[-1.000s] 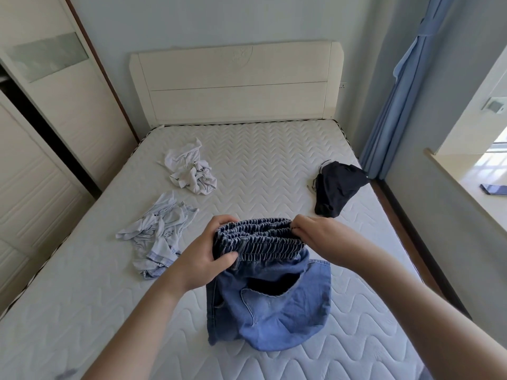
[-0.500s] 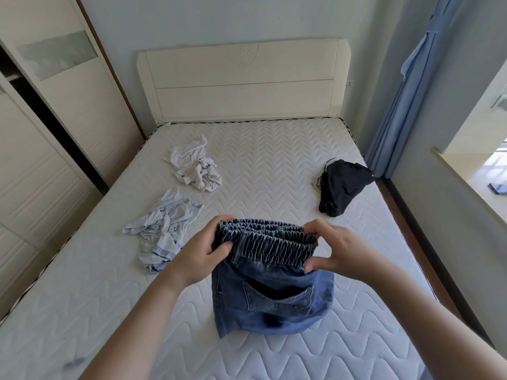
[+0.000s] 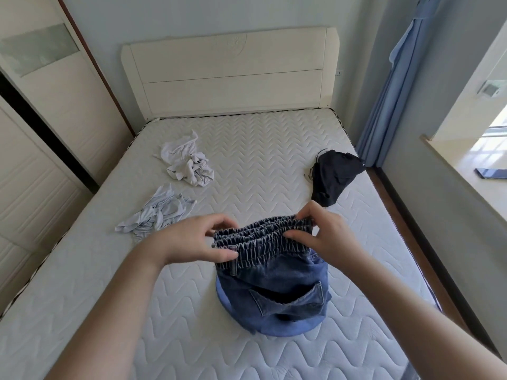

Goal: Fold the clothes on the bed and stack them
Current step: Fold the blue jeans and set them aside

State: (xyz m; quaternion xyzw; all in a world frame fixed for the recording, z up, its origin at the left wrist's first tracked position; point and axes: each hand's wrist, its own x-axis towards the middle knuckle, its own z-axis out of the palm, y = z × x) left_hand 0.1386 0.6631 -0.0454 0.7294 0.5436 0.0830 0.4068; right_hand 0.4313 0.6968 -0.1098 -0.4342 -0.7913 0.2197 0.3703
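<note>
A pair of blue denim shorts [image 3: 274, 294] with a gathered elastic waistband hangs bunched over the near middle of the white quilted mattress [image 3: 260, 160], its lower part resting on it. My left hand [image 3: 189, 239] pinches the left end of the waistband between thumb and fingers. My right hand [image 3: 326, 234] pinches the right end. A crumpled white garment [image 3: 189, 163] lies at the far left of the bed. Nearer lies a crumpled pale blue garment [image 3: 156, 212]. A black garment [image 3: 333, 174] lies near the right edge.
A cream headboard [image 3: 230, 72] closes the far end of the bed. Wardrobe doors [image 3: 41, 111] stand close along the left side. On the right are a blue curtain [image 3: 389, 86], a strip of wooden floor and a window sill with a dark phone [image 3: 491, 173].
Both hands have lowered the shorts, so more denim rests on the mattress. The hands have shifted their pinch on the waistband and moved slightly right. The camera tilted a little.
</note>
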